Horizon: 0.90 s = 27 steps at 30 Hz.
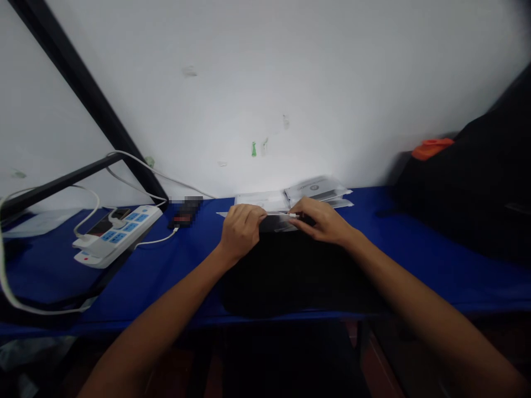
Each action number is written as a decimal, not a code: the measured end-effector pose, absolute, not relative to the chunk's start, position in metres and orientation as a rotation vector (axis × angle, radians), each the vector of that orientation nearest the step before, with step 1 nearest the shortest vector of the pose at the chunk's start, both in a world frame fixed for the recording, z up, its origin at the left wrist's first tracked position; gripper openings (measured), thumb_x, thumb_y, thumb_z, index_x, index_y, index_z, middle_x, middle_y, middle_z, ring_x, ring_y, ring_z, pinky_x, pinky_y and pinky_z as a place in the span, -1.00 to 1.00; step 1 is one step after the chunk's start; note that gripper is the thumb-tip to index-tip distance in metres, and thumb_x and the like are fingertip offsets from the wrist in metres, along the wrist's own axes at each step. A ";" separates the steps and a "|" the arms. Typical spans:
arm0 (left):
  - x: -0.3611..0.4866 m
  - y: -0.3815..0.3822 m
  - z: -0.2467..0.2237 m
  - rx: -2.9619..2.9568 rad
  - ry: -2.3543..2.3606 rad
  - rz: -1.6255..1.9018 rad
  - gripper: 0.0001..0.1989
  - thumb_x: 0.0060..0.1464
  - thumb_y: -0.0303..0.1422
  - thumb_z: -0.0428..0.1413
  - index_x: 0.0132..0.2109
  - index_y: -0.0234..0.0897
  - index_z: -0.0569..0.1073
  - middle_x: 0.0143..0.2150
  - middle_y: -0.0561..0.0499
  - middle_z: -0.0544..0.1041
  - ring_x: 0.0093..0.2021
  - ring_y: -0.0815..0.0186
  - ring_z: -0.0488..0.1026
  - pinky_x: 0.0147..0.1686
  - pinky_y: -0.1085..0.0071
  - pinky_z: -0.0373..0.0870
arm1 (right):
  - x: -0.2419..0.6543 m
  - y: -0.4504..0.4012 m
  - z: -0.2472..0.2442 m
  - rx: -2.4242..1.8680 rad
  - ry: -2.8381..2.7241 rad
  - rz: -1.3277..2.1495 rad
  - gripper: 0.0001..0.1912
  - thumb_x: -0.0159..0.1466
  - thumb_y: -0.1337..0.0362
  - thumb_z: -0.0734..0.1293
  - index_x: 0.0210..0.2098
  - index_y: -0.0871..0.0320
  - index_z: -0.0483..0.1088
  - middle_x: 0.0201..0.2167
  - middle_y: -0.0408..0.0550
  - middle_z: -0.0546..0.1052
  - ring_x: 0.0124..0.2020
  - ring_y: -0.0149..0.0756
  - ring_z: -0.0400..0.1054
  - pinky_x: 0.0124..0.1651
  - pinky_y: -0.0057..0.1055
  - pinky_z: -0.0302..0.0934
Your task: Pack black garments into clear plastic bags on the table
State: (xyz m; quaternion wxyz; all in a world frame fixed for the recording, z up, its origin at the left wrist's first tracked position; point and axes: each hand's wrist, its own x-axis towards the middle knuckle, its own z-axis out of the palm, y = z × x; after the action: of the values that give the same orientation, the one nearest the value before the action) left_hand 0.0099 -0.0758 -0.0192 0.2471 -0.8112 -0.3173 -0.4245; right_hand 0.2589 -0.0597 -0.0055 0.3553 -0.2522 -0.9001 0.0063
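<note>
My left hand (243, 228) and my right hand (316, 218) are raised over the blue table, a short gap between them. They pinch a thin flat packet in clear plastic (277, 215), seen nearly edge-on; its contents cannot be made out. The left fingers are curled over its left side, while the right thumb and fingertips close on its right end. Just behind the hands lie flat plastic-sleeved packets: a whitish one (259, 199) to the left and a grey one with a round dark mark (314, 188) to the right, over another sleeve.
On the left stand a white power strip (133, 229) with blue sockets, white cables (160, 242) and a dark device (186, 213). A black bag (468, 188) with an orange piece (432, 148) fills the right. A black frame post (95, 105) slants by the white wall (290, 72).
</note>
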 end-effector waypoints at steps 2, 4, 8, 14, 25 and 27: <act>0.011 -0.078 -0.019 -2.222 -0.884 -1.183 -0.93 0.26 -0.47 0.04 -0.12 -0.27 0.38 -0.23 -0.05 0.55 -0.20 0.20 0.46 -0.17 0.25 0.33 | 0.258 -0.061 -0.007 -0.655 -2.320 -0.027 -0.89 0.41 0.23 0.20 -0.16 0.08 0.34 -0.34 -0.05 0.47 -0.31 -0.27 0.35 -0.25 -0.31 0.25; 0.015 -0.082 -0.020 -2.270 -0.832 -1.199 -0.87 0.26 -0.43 0.07 -0.05 -0.26 0.37 -0.18 -0.07 0.55 -0.14 0.20 0.46 -0.12 0.25 0.37 | 0.255 -0.064 -0.009 -0.638 -2.342 -0.080 -0.87 0.42 0.27 0.18 -0.19 0.09 0.35 -0.34 -0.04 0.48 -0.30 -0.27 0.36 -0.25 -0.32 0.26; 0.024 -0.090 -0.023 -2.369 -0.621 -1.228 -0.83 0.26 -0.41 0.11 0.00 -0.21 0.38 -0.19 -0.01 0.55 -0.17 0.26 0.49 -0.11 0.29 0.41 | 0.244 -0.071 -0.014 -0.522 -2.365 -0.185 -0.84 0.42 0.31 0.17 -0.21 0.14 0.38 -0.36 -0.02 0.50 -0.35 -0.31 0.36 -0.33 -0.38 0.25; 0.026 -0.090 -0.018 -2.359 -0.588 -1.215 -0.94 0.27 -0.48 0.07 -0.13 -0.25 0.38 -0.27 -0.02 0.54 -0.22 0.24 0.47 -0.17 0.28 0.39 | 0.240 -0.074 -0.016 -0.459 -2.347 -0.156 -0.81 0.42 0.33 0.15 -0.21 0.17 0.39 -0.39 -0.02 0.51 -0.39 -0.33 0.37 -0.38 -0.40 0.23; -0.020 -0.051 -0.004 -2.204 -0.884 -1.073 -0.85 0.36 -0.33 -0.02 -0.19 -0.26 0.37 -0.30 -0.04 0.52 -0.32 0.23 0.38 -0.27 0.30 0.29 | 0.276 -0.053 0.003 -0.780 -1.956 0.058 -0.83 0.37 0.22 0.30 -0.35 0.09 0.44 -0.57 -0.19 0.49 -0.53 -0.36 0.38 -0.41 -0.36 0.25; -0.028 -0.044 -0.005 -2.185 -0.945 -1.041 -0.81 0.37 -0.30 -0.04 -0.20 -0.26 0.38 -0.31 -0.05 0.52 -0.32 0.23 0.39 -0.27 0.30 0.28 | 0.283 -0.044 0.000 -0.836 -1.890 0.125 -0.82 0.34 0.17 0.32 -0.37 0.09 0.44 -0.59 -0.19 0.51 -0.55 -0.34 0.41 -0.43 -0.34 0.27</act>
State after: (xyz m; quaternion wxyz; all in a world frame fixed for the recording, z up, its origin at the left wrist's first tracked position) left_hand -0.0284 -0.0437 -0.0046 0.2685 -0.8102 -0.3502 -0.3859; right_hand 0.2829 -0.0444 -0.0002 0.5105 -0.3474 -0.7849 0.0520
